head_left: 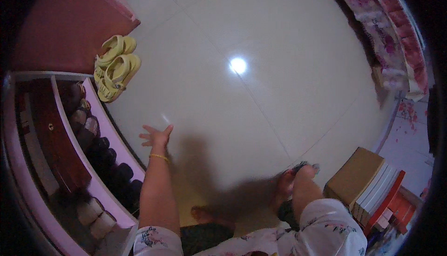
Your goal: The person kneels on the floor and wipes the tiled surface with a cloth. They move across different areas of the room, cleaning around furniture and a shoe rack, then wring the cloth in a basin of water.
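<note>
My left hand [157, 138] is stretched out over the pale tiled floor [227, 116], its fingers spread and nothing in them. A yellow bracelet [159, 157] circles that wrist. On the other side, my right hand [306, 174] reaches down by my right foot [284, 186]. Something dark [298, 167], perhaps footwear, shows at its fingers; dim light hides whether they grip it. My left foot [202, 214] looks bare on the floor. A pair of yellow strapped sandals [117, 69] lies ahead of my left hand, apart from it.
Along the left stands a pink-edged shoe rack [115, 200] with dark shoes [104, 151] on a shelf. A reddish panel [70, 29] rises beyond. At right are a cardboard box [354, 174], a red rack [384, 203] and a bed's floral skirt [384, 36].
</note>
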`<action>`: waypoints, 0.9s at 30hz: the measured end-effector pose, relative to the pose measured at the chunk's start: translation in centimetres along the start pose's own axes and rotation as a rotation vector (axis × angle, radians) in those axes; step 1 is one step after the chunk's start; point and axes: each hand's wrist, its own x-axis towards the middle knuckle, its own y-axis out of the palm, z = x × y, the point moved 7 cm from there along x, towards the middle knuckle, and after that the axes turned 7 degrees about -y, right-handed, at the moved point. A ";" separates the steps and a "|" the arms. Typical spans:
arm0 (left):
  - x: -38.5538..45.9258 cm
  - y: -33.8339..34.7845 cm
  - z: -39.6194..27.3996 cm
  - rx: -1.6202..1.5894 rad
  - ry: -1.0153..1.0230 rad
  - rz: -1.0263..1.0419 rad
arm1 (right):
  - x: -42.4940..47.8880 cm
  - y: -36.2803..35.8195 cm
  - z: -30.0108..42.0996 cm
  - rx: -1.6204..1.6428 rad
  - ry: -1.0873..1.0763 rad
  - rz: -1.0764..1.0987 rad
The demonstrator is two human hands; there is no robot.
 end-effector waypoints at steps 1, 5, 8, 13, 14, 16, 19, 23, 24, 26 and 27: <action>0.0 0.4 0.2 0.014 0.000 0.005 | -0.3 -0.2 1.4 0.037 -0.036 0.037; 0.6 2.1 0.3 0.037 0.058 0.043 | 2.9 9.9 10.3 -0.198 -0.729 0.186; -0.7 1.3 0.4 0.029 0.040 0.090 | -3.4 20.3 16.8 -0.449 -1.136 0.121; 0.2 1.6 0.6 0.073 0.014 0.079 | -20.1 35.1 24.7 -0.186 -1.491 0.481; -0.1 1.8 0.4 0.065 0.011 0.087 | -23.5 37.4 25.5 -0.190 -1.569 0.544; -0.1 1.6 0.6 0.057 -0.001 0.091 | -31.7 40.1 26.4 -0.117 -1.711 0.733; 0.6 1.2 1.3 0.076 0.006 0.070 | -41.0 39.9 27.1 -0.039 -1.922 0.991; 0.0 1.1 0.6 0.116 0.008 0.072 | -44.0 34.8 22.7 0.043 -2.160 1.362; 0.1 1.1 0.9 0.140 0.004 0.059 | -44.3 32.0 20.7 0.033 -2.149 1.487; -0.2 1.4 0.5 0.173 -0.001 0.041 | -43.6 26.4 15.0 -0.089 -2.104 1.674; -0.3 1.5 0.3 0.190 -0.007 0.029 | -43.3 23.5 12.4 -0.110 -2.135 1.657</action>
